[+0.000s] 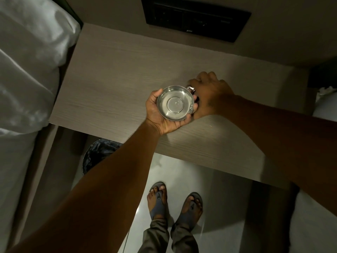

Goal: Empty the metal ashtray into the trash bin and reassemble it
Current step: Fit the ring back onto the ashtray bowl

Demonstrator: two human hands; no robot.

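Ashtray bowl (174, 102) cupped in left hand (164, 114), frame centre, looks empty; right hand (209, 94) closed on lid part (190, 88) just beside it. Lid should be lowered level over bowl above surface (113, 79)

A hotel-like bedroom: white bedding (27, 70) beside a wooden bedside table (113, 73) beneath a wall switch panel (195, 19).
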